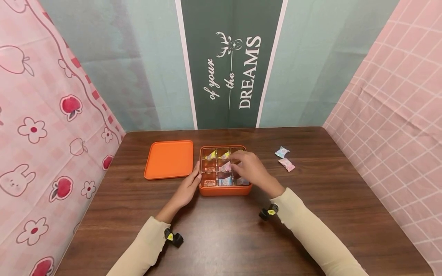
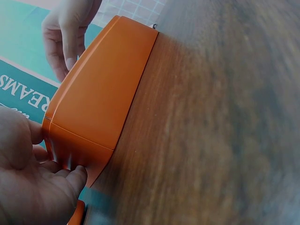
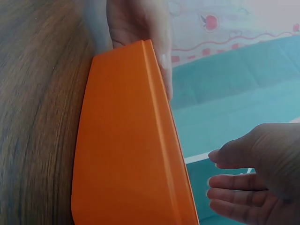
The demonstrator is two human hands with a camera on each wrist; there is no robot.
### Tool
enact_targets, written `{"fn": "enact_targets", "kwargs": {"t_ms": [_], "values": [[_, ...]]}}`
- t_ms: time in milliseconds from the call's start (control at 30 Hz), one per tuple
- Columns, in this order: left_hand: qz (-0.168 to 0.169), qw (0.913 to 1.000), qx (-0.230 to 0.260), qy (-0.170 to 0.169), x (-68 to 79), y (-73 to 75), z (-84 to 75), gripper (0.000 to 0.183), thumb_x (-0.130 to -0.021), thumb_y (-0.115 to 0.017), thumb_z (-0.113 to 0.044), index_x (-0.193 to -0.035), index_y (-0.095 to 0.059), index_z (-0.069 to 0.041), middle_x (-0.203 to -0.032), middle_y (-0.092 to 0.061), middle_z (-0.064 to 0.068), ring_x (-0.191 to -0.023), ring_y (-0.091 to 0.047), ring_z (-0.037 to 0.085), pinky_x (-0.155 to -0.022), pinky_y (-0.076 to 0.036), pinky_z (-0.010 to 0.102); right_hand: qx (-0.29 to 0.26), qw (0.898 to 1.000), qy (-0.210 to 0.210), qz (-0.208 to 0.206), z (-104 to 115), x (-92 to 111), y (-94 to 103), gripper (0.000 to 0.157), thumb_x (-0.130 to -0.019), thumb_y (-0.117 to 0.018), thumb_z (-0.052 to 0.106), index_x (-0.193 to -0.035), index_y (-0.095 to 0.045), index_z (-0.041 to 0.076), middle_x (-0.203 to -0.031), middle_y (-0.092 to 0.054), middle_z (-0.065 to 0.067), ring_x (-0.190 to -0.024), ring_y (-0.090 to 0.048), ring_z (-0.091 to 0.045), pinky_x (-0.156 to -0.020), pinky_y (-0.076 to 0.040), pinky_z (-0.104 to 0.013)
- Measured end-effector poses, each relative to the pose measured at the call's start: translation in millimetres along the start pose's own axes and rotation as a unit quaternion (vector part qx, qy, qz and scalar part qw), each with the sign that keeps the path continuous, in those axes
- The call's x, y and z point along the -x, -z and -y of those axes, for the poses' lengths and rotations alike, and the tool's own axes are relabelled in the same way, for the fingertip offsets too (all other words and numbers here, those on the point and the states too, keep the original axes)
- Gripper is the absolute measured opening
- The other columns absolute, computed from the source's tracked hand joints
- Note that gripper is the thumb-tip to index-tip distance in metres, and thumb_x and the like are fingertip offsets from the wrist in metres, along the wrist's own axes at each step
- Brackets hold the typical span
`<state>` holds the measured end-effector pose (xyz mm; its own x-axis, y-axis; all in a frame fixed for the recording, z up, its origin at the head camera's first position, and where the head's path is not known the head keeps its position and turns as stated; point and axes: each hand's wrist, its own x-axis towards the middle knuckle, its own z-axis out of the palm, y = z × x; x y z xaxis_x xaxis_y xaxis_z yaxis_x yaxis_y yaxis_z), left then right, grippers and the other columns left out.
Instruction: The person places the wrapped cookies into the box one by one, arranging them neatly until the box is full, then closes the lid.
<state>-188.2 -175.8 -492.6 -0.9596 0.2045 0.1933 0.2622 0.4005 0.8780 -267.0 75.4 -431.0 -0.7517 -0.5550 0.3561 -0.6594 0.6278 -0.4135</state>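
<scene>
An orange box (image 1: 226, 191) with a clear divided insert stands on the table. My left hand (image 1: 185, 190) rests along its left side, and the left wrist view shows the fingertips (image 2: 80, 171) against the wall. Over the right column hovers my right hand (image 1: 253, 168), thumb apart from the fingers. In the right wrist view nothing shows between those fingers (image 3: 236, 195). Yellow wrapped candies (image 1: 211, 155) lie in the back row. A pink wrapped candy (image 1: 225, 167) sits in the middle compartment, a blue wrapped candy (image 1: 225, 181) in front of it. My right hand partly hides the right compartments.
To the left of the box lies a flat orange lid (image 1: 169, 159). A loose blue candy (image 1: 282, 152) and a pink candy (image 1: 287, 165) lie on the brown table (image 1: 221, 237) at the right. Printed cloths hang around the table's back and sides.
</scene>
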Motion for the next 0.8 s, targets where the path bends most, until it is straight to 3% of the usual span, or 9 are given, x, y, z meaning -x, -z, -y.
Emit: {"fn": "enact_targets", "kwargs": {"t_ms": [133,300,400,633,800], "values": [[0.007,0.9999,-0.009,-0.002,1.5,1.6,-2.3,0.054,-0.104,-0.036,-0.015,-0.149,-0.013,0.001,-0.155,-0.011,0.017,-0.142,-0.012,0.033,-0.113,-0.013,0.046,0.02,1.0,-0.012,-0.017,-3.8,3.8,7.3,0.027,-0.082,-0.073,0.014,-0.108,-0.071,0.008,-0.108,-0.067,-0.006,-0.09,-0.064,-0.019,-0.077,-0.054,-0.037],[0.008,0.9999,0.012,0.001,6.5,7.1,-26.5,0.052,-0.103,-0.037,-0.01,-0.146,-0.015,0.008,-0.153,-0.011,0.017,-0.141,-0.012,0.036,-0.113,-0.012,0.049,0.043,0.998,-0.016,-0.033,-8.9,11.1,17.7,0.027,-0.082,-0.073,0.016,-0.107,-0.071,0.008,-0.107,-0.067,-0.007,-0.085,-0.064,-0.023,-0.072,-0.053,-0.039],[0.006,0.9997,0.023,0.008,7.0,8.3,-35.0,0.052,-0.102,-0.037,-0.009,-0.146,-0.016,0.008,-0.153,-0.012,0.016,-0.14,-0.012,0.036,-0.112,-0.011,0.051,0.058,0.997,-0.024,-0.042,-13.6,16.0,23.1,0.028,-0.081,-0.074,0.017,-0.108,-0.071,0.009,-0.109,-0.067,-0.007,-0.091,-0.065,-0.024,-0.074,-0.054,-0.043],[0.005,0.9999,-0.006,0.007,1.3,2.4,-4.7,0.053,-0.103,-0.036,-0.015,-0.15,-0.013,-0.001,-0.155,-0.011,0.014,-0.142,-0.011,0.032,-0.113,-0.013,0.047,0.071,0.995,-0.048,-0.05,-22.9,25.3,33.2,0.031,-0.082,-0.073,0.019,-0.111,-0.07,0.011,-0.113,-0.066,-0.006,-0.1,-0.064,-0.026,-0.078,-0.052,-0.046],[0.007,0.9999,0.006,0.004,1.2,1.1,2.0,0.054,-0.104,-0.036,-0.017,-0.15,-0.013,-0.002,-0.156,-0.01,0.014,-0.143,-0.01,0.029,-0.114,-0.011,0.045,0.084,0.993,-0.048,-0.063,-29.3,33.9,38.0,0.03,-0.081,-0.073,0.02,-0.11,-0.07,0.011,-0.111,-0.067,-0.007,-0.098,-0.064,-0.027,-0.074,-0.053,-0.046]]}}
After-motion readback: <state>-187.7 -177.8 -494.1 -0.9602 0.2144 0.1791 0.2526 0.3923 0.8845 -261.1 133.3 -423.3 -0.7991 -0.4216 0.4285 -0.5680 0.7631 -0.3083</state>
